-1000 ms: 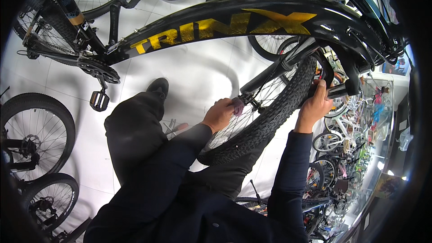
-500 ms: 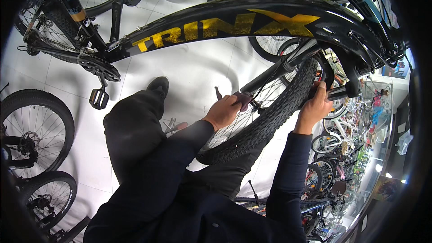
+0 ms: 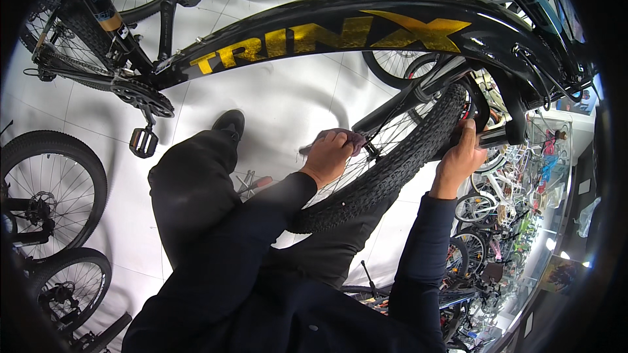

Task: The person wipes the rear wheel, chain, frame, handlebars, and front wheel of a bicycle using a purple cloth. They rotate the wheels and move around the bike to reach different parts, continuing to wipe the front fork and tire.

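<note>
My left hand (image 3: pixel 328 160) is closed on a dark purplish cloth (image 3: pixel 355 143), pressed against the lower end of the front fork (image 3: pixel 400 106) by the wheel hub. Above my hands runs the thick black bicycle frame (image 3: pixel 275 44) with large yellow lettering. The knobby front tire (image 3: pixel 386 173) slants between my two hands, its lower end over my right leg. On the tire's far right side, my right hand (image 3: pixel 460 160) is closed around a black bar (image 3: pixel 492 136), thumb pointing up. Its fingertips are hidden, and the bar's kind is unclear.
More bicycle wheels (image 3: pixel 55 180) stand at the left, and a pedal (image 3: pixel 143 142) hangs near my left knee. A kickstand-like metal piece (image 3: pixel 252 184) lies beyond my left forearm. Rows of bicycles (image 3: pixel 494 202) fill the right side beside a wall.
My left hand has shifted slightly up and right with the cloth, which now covers more of the area around its fingers. My right hand has stayed nearly in place.
</note>
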{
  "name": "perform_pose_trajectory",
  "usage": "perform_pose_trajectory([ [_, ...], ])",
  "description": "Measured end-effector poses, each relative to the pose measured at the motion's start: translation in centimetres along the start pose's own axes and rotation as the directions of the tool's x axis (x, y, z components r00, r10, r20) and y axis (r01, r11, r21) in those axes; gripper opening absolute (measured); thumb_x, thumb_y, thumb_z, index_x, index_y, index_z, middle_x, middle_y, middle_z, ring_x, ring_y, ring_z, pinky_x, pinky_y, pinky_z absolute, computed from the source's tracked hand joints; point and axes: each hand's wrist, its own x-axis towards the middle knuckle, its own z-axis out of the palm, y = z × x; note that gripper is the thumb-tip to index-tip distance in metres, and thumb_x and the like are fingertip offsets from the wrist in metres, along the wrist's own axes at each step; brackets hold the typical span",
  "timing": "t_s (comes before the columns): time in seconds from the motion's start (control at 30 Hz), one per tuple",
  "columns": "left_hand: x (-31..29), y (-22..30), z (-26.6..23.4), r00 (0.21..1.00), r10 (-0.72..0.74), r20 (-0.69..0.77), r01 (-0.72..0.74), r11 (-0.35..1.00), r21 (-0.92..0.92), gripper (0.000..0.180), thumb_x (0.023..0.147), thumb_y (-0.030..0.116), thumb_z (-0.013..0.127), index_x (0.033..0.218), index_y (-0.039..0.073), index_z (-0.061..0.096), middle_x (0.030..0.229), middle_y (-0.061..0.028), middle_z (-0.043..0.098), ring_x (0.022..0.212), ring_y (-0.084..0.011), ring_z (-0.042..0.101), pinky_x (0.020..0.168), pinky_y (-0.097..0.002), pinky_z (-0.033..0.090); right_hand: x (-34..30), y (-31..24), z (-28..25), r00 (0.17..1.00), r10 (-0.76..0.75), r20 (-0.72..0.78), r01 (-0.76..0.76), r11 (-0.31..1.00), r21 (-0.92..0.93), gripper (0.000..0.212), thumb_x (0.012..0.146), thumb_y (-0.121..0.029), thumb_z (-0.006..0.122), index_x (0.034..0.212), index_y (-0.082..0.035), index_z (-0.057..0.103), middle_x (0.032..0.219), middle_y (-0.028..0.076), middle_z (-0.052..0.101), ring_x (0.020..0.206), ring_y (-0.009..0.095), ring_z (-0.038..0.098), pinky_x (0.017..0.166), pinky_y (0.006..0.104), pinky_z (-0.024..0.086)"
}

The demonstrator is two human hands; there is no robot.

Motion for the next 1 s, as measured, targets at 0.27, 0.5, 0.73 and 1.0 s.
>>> perform_pose_trajectory([
  [0.27,-2.2,-5.9,-0.5,0.388,-0.802,0.454,0.790,0.035,-0.612,0.016,0.093,0.007,0.064,0.102,0.004,0.076,0.068,-0.0038,0.067,0.058,-0.0204,0.062,0.054,-0.0373,0.049,0.0,0.1,-0.2,0.999,-0.050,0.002,0.050,0.998,-0.040,0.018,0.102,-0.016,0.061,0.101,0.002,0.065,0.079,0.002,0.063,0.068,0.008,0.053,0.063,0.0241,0.041],
  [0.5,1.1,-0.8,2.1,0.576,-0.579,0.577,0.701,-0.013,-0.713,0.019,0.097,0.006,0.065,0.112,-0.001,0.074,0.095,-0.0058,0.073,0.080,-0.0163,0.067,0.073,-0.0321,0.053,0.0,0.1,0.0,0.999,-0.035,-0.015,0.036,0.999,0.023,0.017,0.101,-0.015,0.060,0.097,0.001,0.065,0.077,0.000,0.060,0.066,0.007,0.049,0.062,0.0238,0.037],
  [0.73,0.5,-1.0,2.0,0.379,-0.688,0.618,0.880,0.063,-0.470,0.016,0.091,0.006,0.060,0.092,-0.004,0.072,0.079,-0.0171,0.070,0.073,-0.0219,0.068,0.066,-0.0373,0.050,0.2,0.3,-0.3,0.987,-0.158,0.033,0.161,0.974,-0.158,0.019,0.100,-0.016,0.061,0.095,0.001,0.065,0.075,-0.001,0.059,0.066,0.008,0.049,0.061,0.0248,0.036],
  [1.0,2.4,-0.8,0.0,0.283,-0.637,0.717,0.958,0.154,-0.241,0.020,0.087,0.008,0.067,0.076,-0.008,0.071,0.069,-0.0158,0.067,0.063,-0.0262,0.067,0.052,-0.0437,0.050,0.3,0.8,-0.8,0.996,-0.076,0.042,0.083,0.981,-0.175,0.027,0.104,-0.014,0.056,0.096,0.007,0.072,0.090,0.008,0.068,0.080,0.011,0.060,0.071,0.0250,0.046],
])
